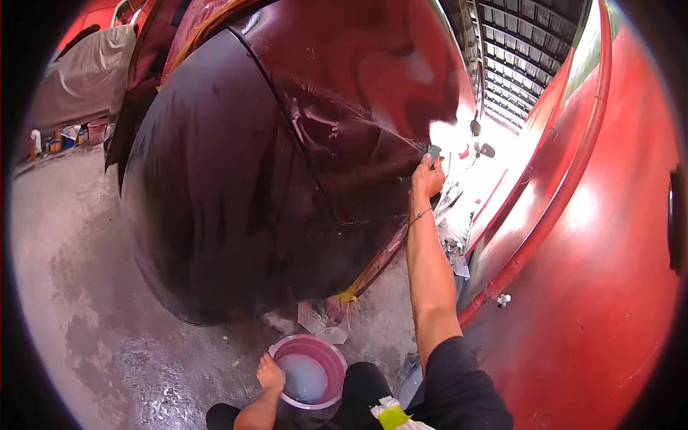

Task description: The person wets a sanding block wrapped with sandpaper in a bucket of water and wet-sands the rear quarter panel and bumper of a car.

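A large, wet, dark maroon vehicle panel fills the middle of the head view. My right hand, arm stretched forward, presses a small dark pad against the panel's right edge, with its fingers closed round the pad. Low in the view, my left hand grips the left rim of a pink basin. Cloudy bluish water lies in the basin, which is close to my knees. Wet streaks run over the glossy upper part of the panel.
A glossy red panel curves along the right side, close to my right arm. Crumpled paper and yellow tape hang beneath the dark panel. Wet concrete floor spreads at left; bottles and a covered object stand behind.
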The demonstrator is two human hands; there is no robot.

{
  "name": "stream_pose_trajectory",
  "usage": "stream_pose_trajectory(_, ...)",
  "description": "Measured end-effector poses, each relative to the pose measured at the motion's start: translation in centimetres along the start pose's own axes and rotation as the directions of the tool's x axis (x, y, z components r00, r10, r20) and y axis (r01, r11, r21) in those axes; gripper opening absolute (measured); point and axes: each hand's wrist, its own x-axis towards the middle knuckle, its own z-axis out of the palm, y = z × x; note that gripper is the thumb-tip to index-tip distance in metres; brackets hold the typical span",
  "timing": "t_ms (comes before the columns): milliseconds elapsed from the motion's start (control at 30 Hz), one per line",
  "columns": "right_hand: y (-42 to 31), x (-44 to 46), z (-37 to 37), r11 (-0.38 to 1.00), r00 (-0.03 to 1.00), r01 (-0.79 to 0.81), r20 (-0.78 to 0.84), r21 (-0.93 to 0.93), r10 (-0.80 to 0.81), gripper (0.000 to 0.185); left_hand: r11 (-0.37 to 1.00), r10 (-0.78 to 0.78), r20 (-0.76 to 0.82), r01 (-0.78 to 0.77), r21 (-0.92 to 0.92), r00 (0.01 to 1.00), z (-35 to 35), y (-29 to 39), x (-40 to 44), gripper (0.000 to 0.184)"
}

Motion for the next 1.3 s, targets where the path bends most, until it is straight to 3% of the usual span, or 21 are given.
stream_pose_trajectory(100,-4.2,-1.2,-3.9,0.998,0.958,-0.062,0.283,0.009,0.056,0.038,0.998,-0.005,-0.002,0.005,0.058,1.0,-0.2,0.4,0.3,0.075)
stream_pose_trajectory(200,-16.1,-11.0,-11.5,0.888,0.914,0.301,0.161,0.347,-0.373,0.037,0.998,-0.026,0.023,0.025,0.05,0.999,-0.6,0.7,0.5,0.075)
stream_pose_trajectory(267,-17.2,-14.5,-10.9,0.719,0.824,0.513,-0.036,0.469,-0.565,0.043,0.996,-0.049,0.065,0.044,0.074,0.997,0.0,0.5,-0.4,0.072)
stream_pose_trajectory(333,-14.4,-11.9,-10.4,0.715,0.756,0.628,-0.019,0.307,-0.655,0.044,1.0,0.011,-0.026,-0.011,0.017,1.0,-0.2,0.2,0.4,0.07)
stream_pose_trajectory(367,-11.7,-10.1,-8.3,0.767,0.798,0.581,-0.006,0.272,-0.602,0.044,1.0,-0.006,0.029,0.007,-0.016,1.0,-0.9,0.5,0.5,0.068)
stream_pose_trajectory(400,-10.8,-7.9,-7.6,0.881,0.888,0.419,0.103,0.219,-0.448,0.042,1.0,-0.002,0.029,0.003,-0.026,1.0,-0.8,0.5,0.7,0.068)
stream_pose_trajectory(467,-8.2,-3.0,-4.6,0.976,0.975,-0.059,0.22,0.207,0.012,0.043,1.0,0.014,-0.011,-0.014,-0.027,1.0,-0.1,0.1,0.4,0.068)
stream_pose_trajectory(533,-11.3,-5.4,-6.2,0.979,0.985,-0.054,0.172,0.196,0.02,0.04,0.999,0.002,0.005,-0.002,-0.046,1.0,-1.1,0.0,-0.1,0.068)
stream_pose_trajectory(600,-14.5,-10.6,-9.3,0.868,0.921,0.364,0.011,0.337,-0.39,0.036,0.998,0.003,0.026,-0.001,-0.065,1.0,-1.0,0.9,0.5,0.068)
stream_pose_trajectory(633,-14.5,-11.7,-10.2,0.868,0.918,0.368,0.019,0.333,-0.396,0.036,0.998,-0.004,0.008,0.005,-0.056,1.0,-0.5,0.9,0.7,0.067)
stream_pose_trajectory(700,-14.5,-13.5,-11.4,0.689,0.763,0.588,-0.008,0.424,-0.646,0.036,1.0,-0.012,-0.004,0.012,-0.02,1.0,-0.8,-0.1,-0.2,0.065)
stream_pose_trajectory(733,-12.8,-11.3,-10.7,0.804,0.864,0.434,0.065,0.406,-0.499,0.034,1.0,-0.018,-0.002,0.018,-0.026,1.0,-0.6,0.1,0.3,0.063)
stream_pose_trajectory(767,-9.5,-8.6,-7.8,0.891,0.918,0.376,0.03,0.254,-0.396,0.036,0.999,-0.023,-0.001,0.023,-0.038,1.0,-0.9,0.7,0.7,0.061)
stream_pose_trajectory(800,-4.1,-5.1,-3.5,0.919,0.962,0.237,0.057,0.314,-0.267,0.039,0.999,-0.026,0.019,0.027,-0.047,0.999,-1.0,0.7,0.4,0.058)
stream_pose_trajectory(867,-7.5,-3.7,-5.6,0.972,0.976,-0.095,0.211,0.214,0.049,0.04,0.998,-0.027,0.015,0.027,-0.055,1.0,-1.4,0.3,0.0,0.058)
stream_pose_trajectory(933,-10.7,-7.0,-7.4,0.985,0.968,0.005,0.246,0.174,-0.049,0.039,0.997,-0.012,0.005,0.012,-0.077,1.0,-1.4,0.8,0.1,0.058)
stream_pose_trajectory(967,-12.8,-11.2,-8.5,0.894,0.926,0.365,-0.006,0.259,-0.376,0.037,0.997,-0.008,-0.005,0.007,-0.077,1.0,-1.0,0.6,1.1,0.058)
stream_pose_trajectory(1067,-12.9,-14.2,-11.4,0.797,0.825,0.484,0.116,0.361,-0.553,0.038,0.999,-0.013,-0.034,0.012,-0.04,0.999,1.0,-0.6,-0.5,0.062)
stream_pose_trajectory(1133,-8.6,-9.6,-8.0,0.877,0.909,0.372,0.074,0.304,-0.411,0.04,0.998,-0.049,0.049,0.051,-0.047,0.998,0.0,0.3,0.7,0.066)
stream_pose_trajectory(1200,-1.4,-2.7,-2.3,0.965,0.978,-0.024,0.206,0.261,-0.032,0.042,0.998,-0.035,0.02,0.036,-0.049,0.999,-0.8,-0.3,-0.2,0.068)
stream_pose_trajectory(1300,-6.4,-5.3,-5.0,0.972,0.955,-0.147,0.282,0.184,0.091,0.042,0.998,-0.012,0.019,0.013,-0.054,1.0,-0.7,0.6,0.3,0.069)
